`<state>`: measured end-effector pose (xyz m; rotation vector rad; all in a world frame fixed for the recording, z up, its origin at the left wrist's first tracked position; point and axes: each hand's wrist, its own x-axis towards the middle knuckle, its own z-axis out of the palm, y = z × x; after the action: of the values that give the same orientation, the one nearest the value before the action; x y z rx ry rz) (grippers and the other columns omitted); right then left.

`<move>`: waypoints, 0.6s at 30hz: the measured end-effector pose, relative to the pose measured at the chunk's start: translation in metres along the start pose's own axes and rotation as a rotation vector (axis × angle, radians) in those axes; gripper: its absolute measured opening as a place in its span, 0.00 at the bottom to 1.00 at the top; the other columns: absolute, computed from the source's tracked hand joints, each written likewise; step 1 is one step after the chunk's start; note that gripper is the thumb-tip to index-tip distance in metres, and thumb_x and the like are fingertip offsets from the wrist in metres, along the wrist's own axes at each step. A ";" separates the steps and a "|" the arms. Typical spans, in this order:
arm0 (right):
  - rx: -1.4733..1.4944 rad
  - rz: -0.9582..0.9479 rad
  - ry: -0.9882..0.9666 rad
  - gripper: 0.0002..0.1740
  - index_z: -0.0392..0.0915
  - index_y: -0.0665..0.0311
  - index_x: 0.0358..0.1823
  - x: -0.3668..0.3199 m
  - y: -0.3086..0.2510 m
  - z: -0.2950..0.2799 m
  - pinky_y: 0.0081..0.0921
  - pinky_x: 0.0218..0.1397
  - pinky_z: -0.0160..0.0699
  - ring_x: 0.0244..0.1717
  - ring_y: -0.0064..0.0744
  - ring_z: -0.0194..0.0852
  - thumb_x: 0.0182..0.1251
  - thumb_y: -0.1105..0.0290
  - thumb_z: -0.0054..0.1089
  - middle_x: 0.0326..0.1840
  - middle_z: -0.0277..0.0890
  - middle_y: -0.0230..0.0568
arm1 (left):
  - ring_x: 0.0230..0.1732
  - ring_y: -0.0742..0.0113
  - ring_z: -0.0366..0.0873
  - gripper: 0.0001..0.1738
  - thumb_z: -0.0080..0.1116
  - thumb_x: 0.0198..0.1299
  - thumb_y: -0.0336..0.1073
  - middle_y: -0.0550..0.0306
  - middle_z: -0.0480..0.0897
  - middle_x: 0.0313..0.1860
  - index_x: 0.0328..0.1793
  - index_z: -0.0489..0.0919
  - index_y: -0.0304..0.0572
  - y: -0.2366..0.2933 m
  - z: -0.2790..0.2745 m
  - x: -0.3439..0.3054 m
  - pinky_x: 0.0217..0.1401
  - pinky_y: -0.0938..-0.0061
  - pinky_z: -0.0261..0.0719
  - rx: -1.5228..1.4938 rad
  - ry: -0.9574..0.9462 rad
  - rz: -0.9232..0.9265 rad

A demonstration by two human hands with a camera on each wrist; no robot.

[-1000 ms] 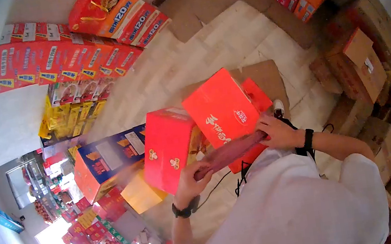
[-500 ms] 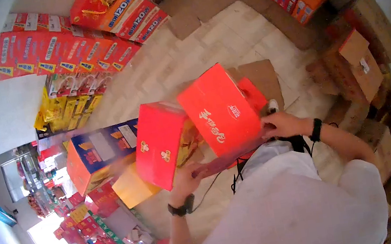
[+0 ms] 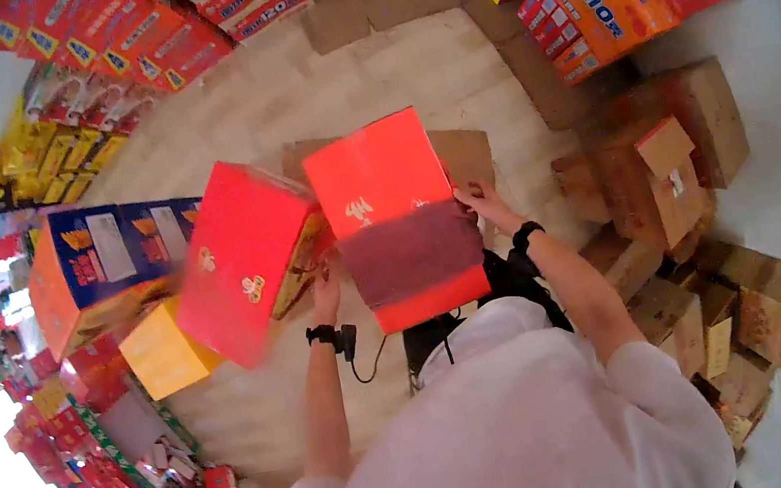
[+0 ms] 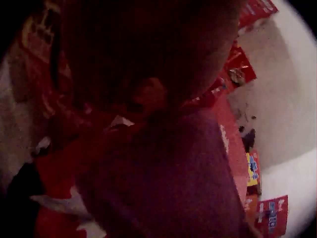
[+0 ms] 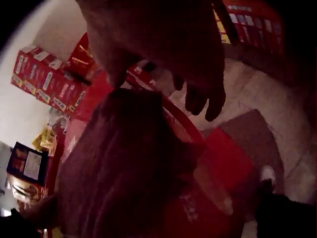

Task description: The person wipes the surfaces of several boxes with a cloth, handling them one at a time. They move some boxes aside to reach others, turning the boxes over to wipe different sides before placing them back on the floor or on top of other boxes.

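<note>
A dark purple cloth (image 3: 413, 256) lies spread flat across the lower part of an orange-red carton (image 3: 373, 161) with pale lettering. At the cloth's left edge is the left hand (image 3: 326, 296), pinching it; the left wrist view is dark, with the hand (image 4: 148, 54) above the cloth (image 4: 168, 173). The right hand (image 3: 489, 207) is at the upper right corner, beside the carton. In the right wrist view, thumb and forefinger of the right hand (image 5: 163, 44) pinch the cloth (image 5: 114, 158), while the other fingers hang free.
Left of the carton stand a red box (image 3: 236, 257), a yellow box (image 3: 164, 350) and a blue-and-orange box (image 3: 95, 263). Brown cartons (image 3: 661, 193) are piled at the right. Orange boxes (image 3: 602, 5) stand at the upper right, and flattened cardboard (image 3: 468, 157) lies on the floor.
The cloth has gone from a narrow strip between the hands to a wide sheet over the carton's face. The head view has turned, and the boxes appear further left.
</note>
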<state>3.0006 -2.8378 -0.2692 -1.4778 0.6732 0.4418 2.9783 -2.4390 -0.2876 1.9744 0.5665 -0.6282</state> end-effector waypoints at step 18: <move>0.088 -0.117 0.239 0.19 0.77 0.66 0.47 -0.077 0.005 0.017 0.26 0.57 0.69 0.50 0.28 0.74 0.61 0.64 0.72 0.46 0.78 0.34 | 0.60 0.62 0.73 0.27 0.55 0.67 0.49 0.56 0.76 0.61 0.66 0.72 0.39 -0.049 0.055 0.047 0.62 0.67 0.69 -0.770 -0.204 -0.098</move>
<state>2.9417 -2.8105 -0.2233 -1.4909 0.7794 0.1441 2.9726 -2.4599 -0.3719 1.1540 0.6568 -0.5515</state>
